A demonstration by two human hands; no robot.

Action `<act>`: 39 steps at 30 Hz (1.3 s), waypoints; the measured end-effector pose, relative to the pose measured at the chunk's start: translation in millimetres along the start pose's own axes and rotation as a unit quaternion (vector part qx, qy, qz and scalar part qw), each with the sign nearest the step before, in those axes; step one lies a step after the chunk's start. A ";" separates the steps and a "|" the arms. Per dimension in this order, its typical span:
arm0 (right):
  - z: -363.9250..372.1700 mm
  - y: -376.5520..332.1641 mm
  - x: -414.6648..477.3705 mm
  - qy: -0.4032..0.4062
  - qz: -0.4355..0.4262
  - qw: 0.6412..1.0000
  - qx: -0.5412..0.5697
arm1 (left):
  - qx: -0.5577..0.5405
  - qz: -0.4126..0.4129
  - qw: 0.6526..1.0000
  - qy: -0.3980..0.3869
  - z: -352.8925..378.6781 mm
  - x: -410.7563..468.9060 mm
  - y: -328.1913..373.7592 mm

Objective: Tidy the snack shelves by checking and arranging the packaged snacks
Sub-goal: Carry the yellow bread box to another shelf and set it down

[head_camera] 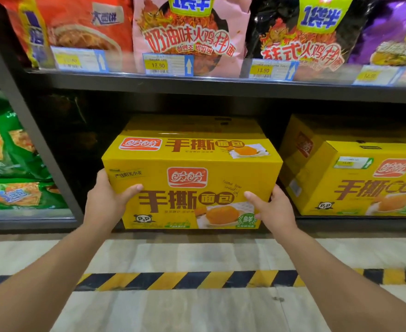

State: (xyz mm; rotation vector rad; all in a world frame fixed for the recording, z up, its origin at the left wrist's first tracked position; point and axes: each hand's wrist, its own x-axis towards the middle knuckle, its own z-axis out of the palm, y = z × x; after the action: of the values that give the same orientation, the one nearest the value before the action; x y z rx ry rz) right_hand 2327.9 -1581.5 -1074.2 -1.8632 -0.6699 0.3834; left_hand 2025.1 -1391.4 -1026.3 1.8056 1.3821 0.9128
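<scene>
My left hand [108,200] and right hand [272,209] grip the yellow bread carton [192,164] by its sides, thumbs on its front; stiff cardboard, likely light though bulky; I'd hold low.

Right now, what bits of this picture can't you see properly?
All in the head view:
- The left hand and right hand hold the yellow box; the box sides hide their fingers, and only the thumbs show.
- The leftmost price tag is blurred, so its number can't be read.
- The purple packet is cut off by the right and top edges.
- The shelf space left of the box is too dark to tell what's there.
</scene>
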 end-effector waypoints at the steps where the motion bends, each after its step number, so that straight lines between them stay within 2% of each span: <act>1: 2.7 -1.7 6.9 -0.004 -0.003 1.000 -0.003 | 0.000 0.000 1.000 0.000 1.9 7.3 -1.1; 17: 23.4 -10.4 50.1 0.003 -0.010 1.000 -0.023 | 0.004 -0.004 1.000 0.006 21.5 54.5 0.2; 24: 13.6 -24.2 26.4 -0.023 0.018 0.994 -0.105 | -0.016 -0.027 0.999 -0.019 18.4 24.0 10.0; 28: -7.0 -39.3 -10.2 -0.057 0.040 0.955 -0.288 | 0.053 0.009 0.996 -0.068 26.1 -15.9 19.5; 32: -41.4 -41.5 -40.3 -0.075 0.021 0.886 -0.458 | 0.207 0.073 0.966 -0.136 37.6 -51.2 47.3; 34: -62.7 -40.9 -49.2 -0.080 0.009 0.866 -0.494 | 0.274 0.117 0.943 -0.150 48.5 -64.1 65.4; 39: -122.4 -24.9 -47.0 -0.073 -0.016 0.842 -0.534 | 0.335 0.195 0.905 -0.174 90.4 -87.4 119.7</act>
State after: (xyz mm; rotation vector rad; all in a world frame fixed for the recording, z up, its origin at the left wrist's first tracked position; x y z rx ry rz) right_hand 2351.6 -1694.4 -1007.1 -2.8846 -1.1656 0.1055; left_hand 2144.5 -1510.1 -984.0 2.6792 1.1945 0.2499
